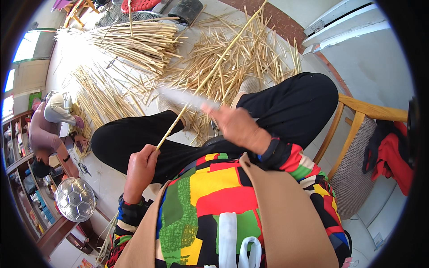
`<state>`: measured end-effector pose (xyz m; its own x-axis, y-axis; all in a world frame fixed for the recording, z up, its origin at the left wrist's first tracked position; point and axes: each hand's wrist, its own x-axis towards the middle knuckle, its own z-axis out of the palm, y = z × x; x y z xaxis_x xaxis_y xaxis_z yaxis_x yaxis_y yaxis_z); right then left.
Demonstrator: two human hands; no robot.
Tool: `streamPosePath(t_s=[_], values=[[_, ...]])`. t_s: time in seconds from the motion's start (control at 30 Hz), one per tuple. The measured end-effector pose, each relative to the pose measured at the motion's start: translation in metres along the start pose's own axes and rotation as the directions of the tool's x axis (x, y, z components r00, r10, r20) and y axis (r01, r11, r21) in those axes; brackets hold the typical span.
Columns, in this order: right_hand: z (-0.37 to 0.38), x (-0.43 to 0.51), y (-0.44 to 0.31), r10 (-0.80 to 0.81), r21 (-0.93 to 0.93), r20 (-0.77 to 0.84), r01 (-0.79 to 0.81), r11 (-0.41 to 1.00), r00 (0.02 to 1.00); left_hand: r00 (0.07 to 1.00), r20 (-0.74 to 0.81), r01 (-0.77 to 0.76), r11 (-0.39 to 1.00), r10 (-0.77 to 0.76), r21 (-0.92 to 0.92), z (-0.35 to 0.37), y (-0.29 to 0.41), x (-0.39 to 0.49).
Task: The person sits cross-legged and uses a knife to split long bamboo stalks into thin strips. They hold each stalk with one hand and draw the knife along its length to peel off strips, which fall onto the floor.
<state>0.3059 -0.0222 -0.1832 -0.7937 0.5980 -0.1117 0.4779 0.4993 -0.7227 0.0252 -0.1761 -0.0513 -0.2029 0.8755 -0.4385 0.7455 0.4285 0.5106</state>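
Observation:
My left hand (142,167) grips the lower end of a long pale plant stalk (218,63), which slants up and away to the right past my knees. My right hand (239,125) is closed around the handle of a knife (187,97); its blade is blurred and lies across the stalk. Whether blade and stalk touch, I cannot tell. Beyond my feet, a heap of short cut stalk pieces (231,57) covers the floor. A thick pile of long stalks (134,42) lies at the upper left, with more loose stalks (100,93) below it.
At the left, another person (47,134) bends over stalks on the floor, with scissors (84,169) nearby. A round metal-topped stool (75,199) stands lower left, beside shelves (30,191). A wooden chair (355,144) with clothes on it is at my right. A dark bucket (185,10) stands at the top.

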Motion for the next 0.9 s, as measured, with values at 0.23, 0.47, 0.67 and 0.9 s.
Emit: streamPosePath(t_s=[0.23, 0.47, 0.67, 0.9], values=[[-0.009, 0.013, 0.019, 0.463, -0.036, -0.349, -0.506, 0.862, 0.814, 0.998, -0.060, -0.004, 0.999, 0.006, 0.039, -0.003, 0.002, -0.003], [-0.011, 0.013, 0.007, 0.273, -0.058, -0.260, -0.297, 0.953, 0.926, 0.993, -0.115, 0.024, 0.994, -0.012, 0.106, -0.002, -0.003, -0.002], [-0.011, 0.021, 0.021, 0.049, 0.050, -0.028, -0.048, 0.998, 0.998, 0.986, -0.148, -0.061, 0.991, 0.079, 0.118, 0.001, -0.005, -0.002], [-0.005, 0.035, 0.030, 0.272, 0.388, -0.366, -0.119, 0.914, 0.890, 0.996, -0.087, 0.008, 1.000, -0.010, -0.018, 0.005, 0.004, 0.011]])
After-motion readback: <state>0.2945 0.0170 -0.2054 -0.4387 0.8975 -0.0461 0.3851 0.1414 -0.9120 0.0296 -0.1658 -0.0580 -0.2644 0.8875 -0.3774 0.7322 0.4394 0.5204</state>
